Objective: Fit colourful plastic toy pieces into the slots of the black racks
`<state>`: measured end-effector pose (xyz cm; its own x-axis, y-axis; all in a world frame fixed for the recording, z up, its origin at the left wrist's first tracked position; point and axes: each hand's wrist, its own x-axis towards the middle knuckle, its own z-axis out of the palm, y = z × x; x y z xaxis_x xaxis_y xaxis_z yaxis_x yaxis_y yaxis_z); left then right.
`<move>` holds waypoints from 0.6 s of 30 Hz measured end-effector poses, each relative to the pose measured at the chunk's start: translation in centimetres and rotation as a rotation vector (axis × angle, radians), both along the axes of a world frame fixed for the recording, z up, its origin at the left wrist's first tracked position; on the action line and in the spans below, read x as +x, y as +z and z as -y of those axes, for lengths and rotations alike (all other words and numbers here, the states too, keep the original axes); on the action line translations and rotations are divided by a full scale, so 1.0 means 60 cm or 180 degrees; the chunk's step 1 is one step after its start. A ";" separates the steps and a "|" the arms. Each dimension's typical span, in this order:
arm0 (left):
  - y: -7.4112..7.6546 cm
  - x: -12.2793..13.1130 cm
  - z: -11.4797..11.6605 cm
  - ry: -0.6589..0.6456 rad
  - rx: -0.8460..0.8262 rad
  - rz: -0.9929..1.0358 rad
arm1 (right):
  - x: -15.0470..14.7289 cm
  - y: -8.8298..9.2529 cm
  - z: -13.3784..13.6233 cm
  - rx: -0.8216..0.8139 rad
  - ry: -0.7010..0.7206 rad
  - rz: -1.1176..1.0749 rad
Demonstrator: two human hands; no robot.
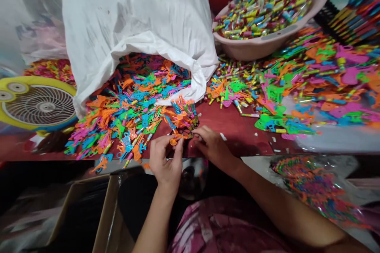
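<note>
Where the table's far left begins, a yellow fan (44, 104) with a round, spiral-ribbed grille is turned toward the seat, probably to cool whoever works there. Near and below it, a cardboard box (102, 213) stands open beside the knees, its sides stiff and plain. Farther right, a limp, creased white sack (142, 12) lies with its mouth toward the near edge, seemingly so that the pile (133, 99) of thin, glossy plastic pieces, cut in lattice and looped shapes, is within easy reach. At the near edge, just right of that pile, the left hand (166, 158) has its thumb and fingers bent around an orange piece (173, 142), apparently steadying it in a light pinch. Just beyond the fingers, a bristling cluster (181, 116) of orange and blue pieces stands close-packed on the table. On its right, the right hand (213, 148) has thumb and fingertips drawn together by the cluster's base; whether they grip anything is too small to tell. Bare, dull red tabletop (231, 122) shows beyond that wrist, perhaps left as working room. Far right of it, a smooth pale pink basin (246, 49) corrals short, shiny striped tubes (264, 12), likely to stop them rolling. Rightmost, a loose heap (320, 75) of flat, bright pieces spreads over the table, and nearer and lower sits a crinkled clear bag (320, 189) of similar colours.
</note>
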<state>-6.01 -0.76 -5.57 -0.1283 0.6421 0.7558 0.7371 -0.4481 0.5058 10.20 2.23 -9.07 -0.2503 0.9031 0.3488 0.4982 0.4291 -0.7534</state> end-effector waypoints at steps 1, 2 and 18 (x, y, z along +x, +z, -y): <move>-0.002 0.002 -0.001 0.0032 0.0021 -0.0045 | 0.000 -0.001 -0.001 -0.0002 0.0005 -0.0030; -0.003 0.004 -0.002 0.0075 0.0054 -0.0086 | 0.000 -0.002 -0.002 0.0004 0.0016 -0.0066; 0.008 0.004 -0.010 0.0187 0.0251 -0.0411 | -0.003 -0.017 -0.010 0.0124 0.0041 -0.0140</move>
<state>-5.80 -0.17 -5.07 -0.0625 0.5743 0.8162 0.8199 -0.4368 0.3701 10.00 2.83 -10.08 -0.2454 0.8855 0.3946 0.4593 0.4646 -0.7571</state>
